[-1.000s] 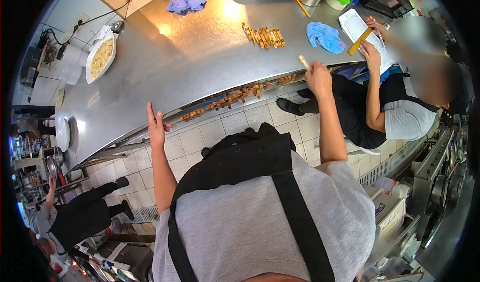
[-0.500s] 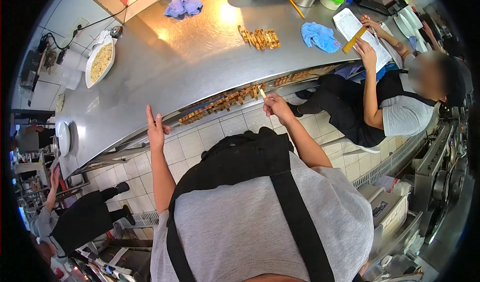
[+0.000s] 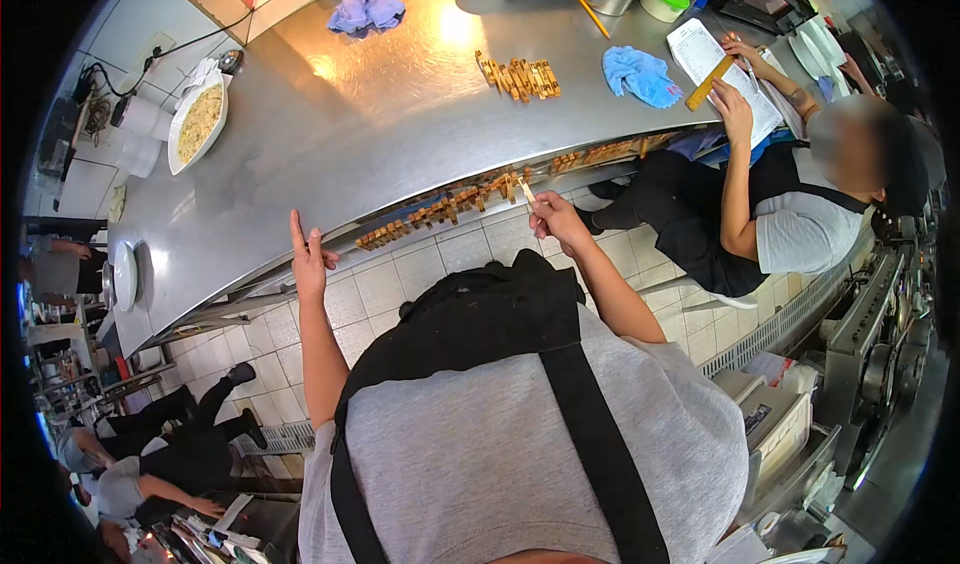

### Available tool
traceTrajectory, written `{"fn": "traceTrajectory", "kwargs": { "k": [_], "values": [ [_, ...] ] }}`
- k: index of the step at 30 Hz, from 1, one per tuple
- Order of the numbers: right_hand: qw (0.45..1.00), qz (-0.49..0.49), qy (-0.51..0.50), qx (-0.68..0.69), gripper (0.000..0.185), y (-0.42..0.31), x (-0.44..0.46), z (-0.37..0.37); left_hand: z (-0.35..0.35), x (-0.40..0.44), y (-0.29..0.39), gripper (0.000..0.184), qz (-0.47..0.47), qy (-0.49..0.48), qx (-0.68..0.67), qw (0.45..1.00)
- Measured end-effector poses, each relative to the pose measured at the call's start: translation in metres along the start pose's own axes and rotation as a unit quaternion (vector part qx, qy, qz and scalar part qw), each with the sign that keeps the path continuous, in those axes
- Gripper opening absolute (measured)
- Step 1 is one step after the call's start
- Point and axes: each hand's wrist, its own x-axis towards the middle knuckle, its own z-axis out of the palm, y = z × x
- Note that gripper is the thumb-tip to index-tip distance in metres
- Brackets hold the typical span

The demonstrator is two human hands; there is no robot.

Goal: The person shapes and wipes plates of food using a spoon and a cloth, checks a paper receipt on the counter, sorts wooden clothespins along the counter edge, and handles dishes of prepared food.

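Observation:
My right hand (image 3: 556, 219) pinches a wooden clothespin (image 3: 527, 192) just off the front edge of the steel counter (image 3: 300, 129). Beside it, a row of clothespins (image 3: 440, 210) hangs along that edge. My left hand (image 3: 313, 249) is at the counter edge, left of the row, index finger stretched out and thumb apart, with nothing in it. On the counter lies a group of loose clothespins (image 3: 520, 78), set close together.
A light blue cloth (image 3: 640, 76) and a purple cloth (image 3: 365, 12) lie on the counter. At right a seated co-worker (image 3: 760, 204) handles papers (image 3: 705, 52) and a yellow ruler (image 3: 710, 82). A dish of food (image 3: 198, 124) stands at left. Other people work behind on the left.
My right hand has barely shifted, with the clothespin still in its fingers. My left hand stays in place. At far left, a person's raised arm has come down and a second person shows.

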Motion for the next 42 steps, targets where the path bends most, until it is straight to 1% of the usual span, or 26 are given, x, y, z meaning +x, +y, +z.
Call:
{"fn": "traceTrajectory", "kwargs": {
  "k": [5, 8, 11, 12, 13, 14, 17, 19, 21, 24, 30, 33, 34, 37, 38, 42],
  "values": [
    [0.999, 0.004, 0.022, 0.031, 0.025, 0.000, 0.023, 0.011, -0.001, -0.001, 0.001, 0.062, 0.006, 0.000, 0.002, 1.000],
    [1.000, 0.019, 0.010, 0.014, 0.025, 0.004, 0.028, 0.005, 0.000, -0.002, 0.001, 0.061, 0.002, -0.001, 0.004, 1.000],
    [0.989, 0.049, 0.042, -0.133, 0.023, -0.005, 0.019, 0.002, 0.000, -0.001, 0.000, 0.061, 0.012, 0.005, 0.004, 1.000],
    [0.963, -0.029, 0.084, -0.256, 0.022, -0.010, 0.014, 0.000, 0.001, -0.001, 0.002, 0.061, 0.006, 0.004, 0.008, 1.000],
    [0.914, -0.106, 0.124, -0.371, 0.022, -0.016, 0.008, -0.001, 0.001, -0.003, 0.006, 0.061, 0.000, 0.003, 0.012, 1.000],
    [0.844, -0.182, 0.161, -0.478, 0.022, -0.024, 0.003, -0.003, 0.000, -0.004, 0.008, 0.061, -0.006, 0.003, 0.017, 1.000],
    [0.804, -0.307, 0.225, -0.457, 0.021, -0.077, 0.003, -0.005, 0.001, -0.002, 0.002, 0.061, 0.012, 0.006, 0.002, 1.000],
    [0.770, -0.370, 0.277, -0.439, 0.021, -0.106, 0.021, -0.009, 0.001, -0.003, 0.003, 0.061, 0.001, 0.002, 0.007, 1.000],
    [0.745, -0.354, 0.329, -0.459, 0.021, -0.128, 0.043, -0.014, 0.001, -0.003, 0.006, 0.061, -0.003, 0.003, 0.008, 1.000],
    [0.751, -0.324, 0.361, -0.449, 0.023, -0.148, 0.077, -0.020, 0.000, -0.005, 0.008, 0.061, -0.003, 0.003, 0.006, 1.000],
    [0.752, -0.254, 0.353, -0.496, 0.023, -0.160, 0.091, -0.036, 0.001, -0.006, 0.010, 0.061, -0.002, 0.002, 0.008, 1.000],
    [0.746, -0.257, 0.347, -0.508, 0.022, -0.155, 0.079, -0.049, 0.001, -0.005, 0.009, 0.061, -0.002, 0.004, 0.016, 1.000],
    [0.732, -0.272, 0.357, -0.512, 0.021, -0.153, 0.073, -0.048, 0.001, -0.004, 0.008, 0.061, -0.002, 0.008, 0.022, 1.000],
    [0.733, -0.287, 0.345, -0.511, 0.018, -0.150, 0.067, -0.053, 0.001, -0.005, 0.009, 0.061, -0.013, 0.004, 0.025, 1.000],
    [0.732, -0.278, 0.349, -0.515, 0.019, -0.150, 0.066, -0.054, 0.001, -0.005, 0.010, 0.061, -0.018, 0.001, 0.024, 1.000],
    [0.765, -0.251, 0.319, -0.499, 0.019, -0.156, 0.056, -0.051, 0.002, -0.005, 0.010, 0.061, -0.003, 0.007, 0.022, 1.000]
  ]
}}
